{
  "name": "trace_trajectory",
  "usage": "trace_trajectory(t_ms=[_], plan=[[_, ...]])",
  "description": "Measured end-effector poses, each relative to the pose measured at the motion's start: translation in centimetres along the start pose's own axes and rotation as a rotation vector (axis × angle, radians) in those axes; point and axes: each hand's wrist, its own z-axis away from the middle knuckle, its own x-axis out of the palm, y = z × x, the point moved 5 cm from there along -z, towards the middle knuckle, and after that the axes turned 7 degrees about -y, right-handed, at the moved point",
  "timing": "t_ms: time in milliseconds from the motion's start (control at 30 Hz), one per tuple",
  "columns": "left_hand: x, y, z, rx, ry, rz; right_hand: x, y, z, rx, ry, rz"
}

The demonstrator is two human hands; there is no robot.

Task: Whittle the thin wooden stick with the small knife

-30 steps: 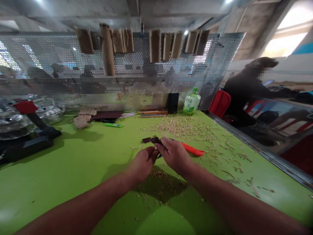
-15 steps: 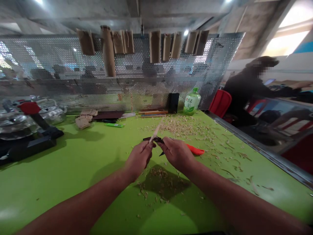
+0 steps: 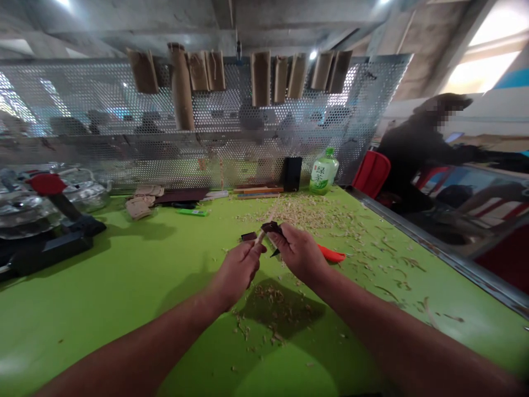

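Observation:
My left hand (image 3: pixel 237 270) is closed round the near end of a thin pale wooden strip (image 3: pixel 259 239), which points away from me. Pinched in my right hand (image 3: pixel 303 251) is a dark brown folded piece (image 3: pixel 271 226), sandpaper by its look, lying over the strip just beyond my left fingers. The strip's far part is hard to pick out against the shavings. A small dark rectangular block (image 3: pixel 248 236) rests on the table left of the strip. Below my right fingers shows a dark pointed tip (image 3: pixel 275 252); what it belongs to is hidden. An orange-red object (image 3: pixel 332 254) lies beyond my right wrist.
Wood shavings (image 3: pixel 309 212) cover the green table's back right. Behind stand a green-tea bottle (image 3: pixel 323 175) and a black box (image 3: pixel 292 174), before a perforated metal screen (image 3: pixel 231 149). Metal kettles (image 3: pixel 85 190) are at left. A person (image 3: pixel 413 143) sits at right.
My right hand and the dark brown piece have shifted slightly up and away along the strip. The strip sits lower, and the small dark block shows more plainly.

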Motion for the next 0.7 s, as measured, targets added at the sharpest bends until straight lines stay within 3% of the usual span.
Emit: trace_trajectory(t_ms=[267, 400, 467, 600, 700], plan=[[0.0, -0.3, 0.0, 0.013, -0.002, -0.106, 1.9, 0.5, -0.1, 0.068, -0.159, -0.311], [-0.2, -0.2, -0.2, 0.028, -0.054, -0.049, 2.2, 1.3, -0.3, 0.225, -0.357, -0.62], [-0.3, -0.2, -0.3, 0.027, -0.066, -0.008, 1.6, 1.6, -0.4, 0.252, -0.304, -0.636], [-0.3, -0.3, -0.4, -0.001, -0.074, 0.064, -0.2, 1.0, -0.7, 0.098, -0.039, -0.397], [0.1, -0.3, -0.1, -0.046, -0.078, 0.086, -0.2, 0.5, -0.5, 0.033, -0.026, -0.215]])
